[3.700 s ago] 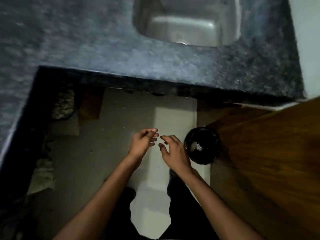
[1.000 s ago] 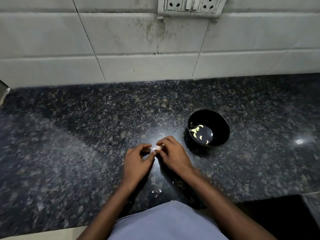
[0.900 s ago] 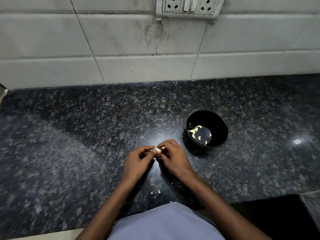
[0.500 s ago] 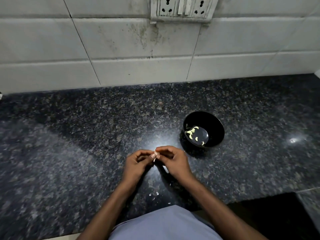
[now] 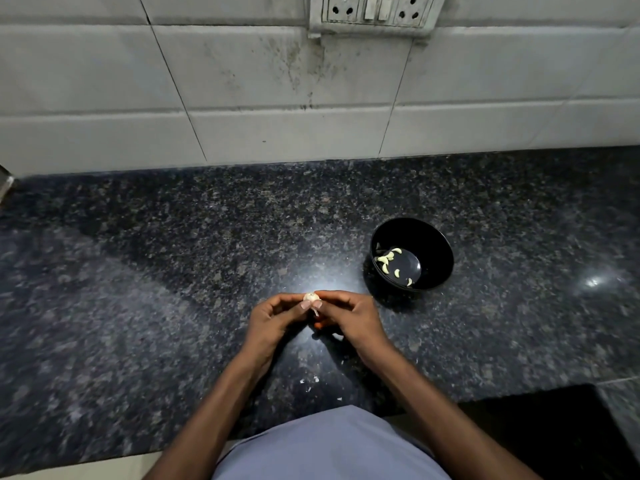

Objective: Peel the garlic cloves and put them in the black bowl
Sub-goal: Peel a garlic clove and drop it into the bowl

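A small pale garlic clove (image 5: 311, 298) is held just above the dark granite counter (image 5: 173, 271), pinched between the fingertips of both hands. My left hand (image 5: 273, 320) grips it from the left and my right hand (image 5: 349, 317) from the right, with a strip of skin hanging under the clove. The black bowl (image 5: 433, 237) stands on the counter to the right of my right hand. Several peeled cloves (image 5: 389, 259) lie in its bottom.
Bits of garlic skin (image 5: 310, 379) lie on the counter near its front edge. A white tiled wall (image 5: 277, 98) with a socket panel (image 5: 372, 12) rises behind the counter. The counter's front edge runs along the bottom, by my grey shirt.
Since the oldest frame the view has gone from a floor beside a sink to this counter. Over the last second both hands have kept the clove pinched, with a strip of skin now hanging.
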